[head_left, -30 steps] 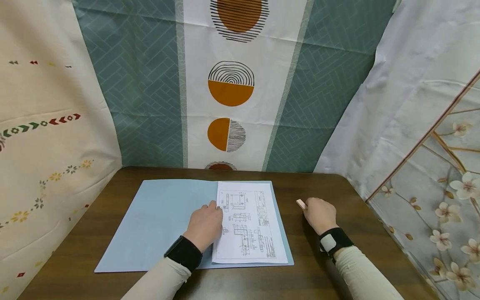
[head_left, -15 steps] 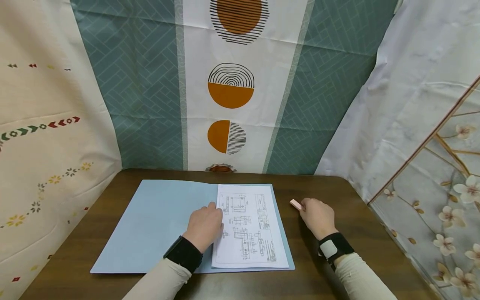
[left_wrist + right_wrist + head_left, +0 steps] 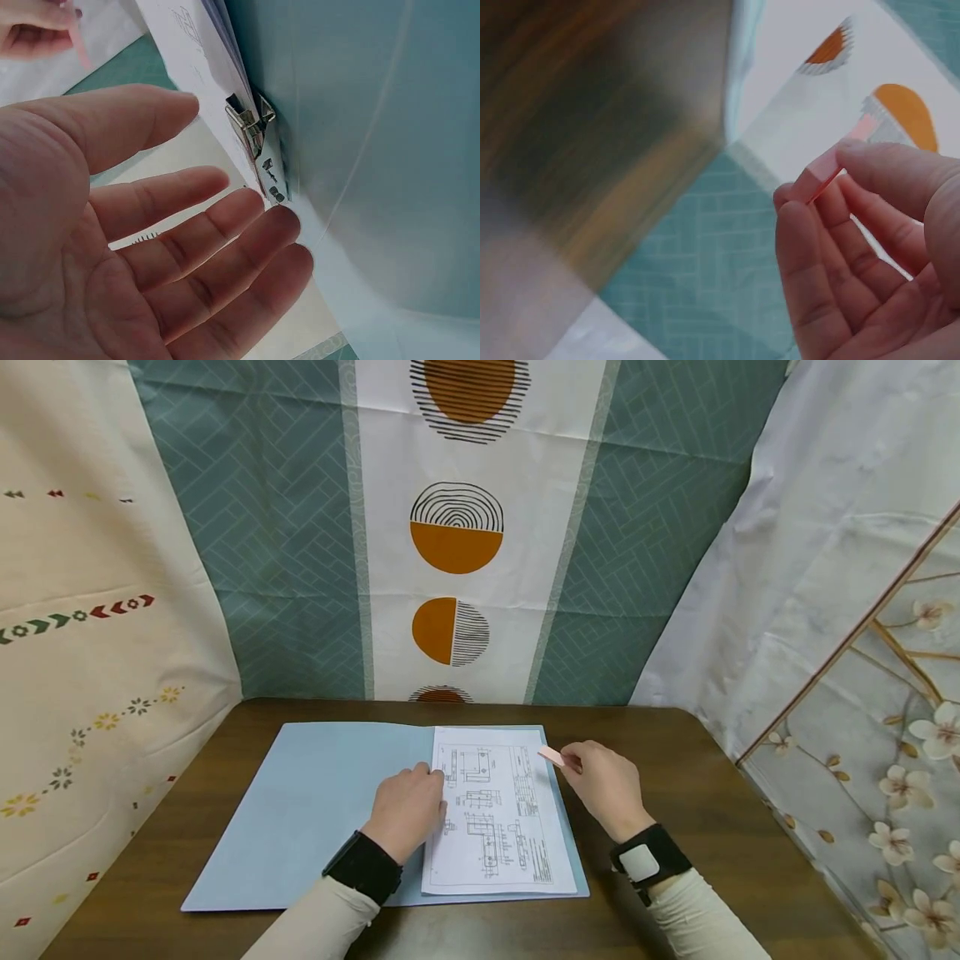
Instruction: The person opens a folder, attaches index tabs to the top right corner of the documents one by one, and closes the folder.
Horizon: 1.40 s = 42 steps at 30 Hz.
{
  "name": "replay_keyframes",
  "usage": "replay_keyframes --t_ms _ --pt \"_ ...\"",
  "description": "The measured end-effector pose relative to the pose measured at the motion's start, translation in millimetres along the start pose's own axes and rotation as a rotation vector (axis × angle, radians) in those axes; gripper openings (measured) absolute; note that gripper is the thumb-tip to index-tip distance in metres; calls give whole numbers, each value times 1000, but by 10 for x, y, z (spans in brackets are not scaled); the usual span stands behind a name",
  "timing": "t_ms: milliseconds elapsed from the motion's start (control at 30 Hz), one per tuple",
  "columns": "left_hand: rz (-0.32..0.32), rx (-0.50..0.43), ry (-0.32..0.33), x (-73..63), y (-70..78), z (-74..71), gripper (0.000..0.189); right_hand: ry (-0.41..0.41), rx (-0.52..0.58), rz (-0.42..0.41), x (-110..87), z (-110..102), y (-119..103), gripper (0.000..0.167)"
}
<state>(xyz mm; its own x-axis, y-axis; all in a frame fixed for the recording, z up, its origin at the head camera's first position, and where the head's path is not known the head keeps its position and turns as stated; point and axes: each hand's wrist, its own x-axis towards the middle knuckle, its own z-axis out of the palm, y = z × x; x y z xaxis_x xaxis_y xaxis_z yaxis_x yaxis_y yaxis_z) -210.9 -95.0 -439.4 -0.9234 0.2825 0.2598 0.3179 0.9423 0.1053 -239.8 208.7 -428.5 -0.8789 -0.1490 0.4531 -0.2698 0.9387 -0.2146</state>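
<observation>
On the table a light blue folder (image 3: pixel 315 818) lies spread, with printed sheets of technical drawings (image 3: pixel 502 852) on its right side. My left hand (image 3: pixel 407 812) rests at the left edge of the sheets, near the fold. In the left wrist view its fingers are extended and loosely bent, holding nothing, close to the metal clip (image 3: pixel 251 124) on the papers. My right hand (image 3: pixel 607 787) pinches a thin pink pad (image 3: pixel 826 171), like a narrow block of sticky notes, between thumb and fingers. In the head view the pink pad reaches over the sheets' upper right edge.
The dark wooden table (image 3: pixel 675 760) extends around the folder. A patterned curtain (image 3: pixel 300 568) hangs behind it, and a floral cloth (image 3: pixel 885 777) borders it at the right.
My right hand has moved left with the pink pad, from the bare table to the sheets' upper right edge. The left hand stays almost in place.
</observation>
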Motion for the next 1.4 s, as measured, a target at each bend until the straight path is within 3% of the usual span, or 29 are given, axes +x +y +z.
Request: replay_keyframes --t_ms 367,633,867,1000,1400 --pt "-19 -51 -2 50 13 -22 41 -52 82 -93 26 38 -310 25" --pt "7 -185 37 68 38 -35 56 -76 117 -185 6 5 -446 23" --pt "16 -360 3 101 68 -59 58 -89 154 -261 37 -18 -552 20" --pt "22 -434 -11 114 94 -72 55 -95 179 -304 35 -21 -612 22" --pt "101 -468 42 108 115 -60 25 -102 229 -394 -10 -5 -690 18"
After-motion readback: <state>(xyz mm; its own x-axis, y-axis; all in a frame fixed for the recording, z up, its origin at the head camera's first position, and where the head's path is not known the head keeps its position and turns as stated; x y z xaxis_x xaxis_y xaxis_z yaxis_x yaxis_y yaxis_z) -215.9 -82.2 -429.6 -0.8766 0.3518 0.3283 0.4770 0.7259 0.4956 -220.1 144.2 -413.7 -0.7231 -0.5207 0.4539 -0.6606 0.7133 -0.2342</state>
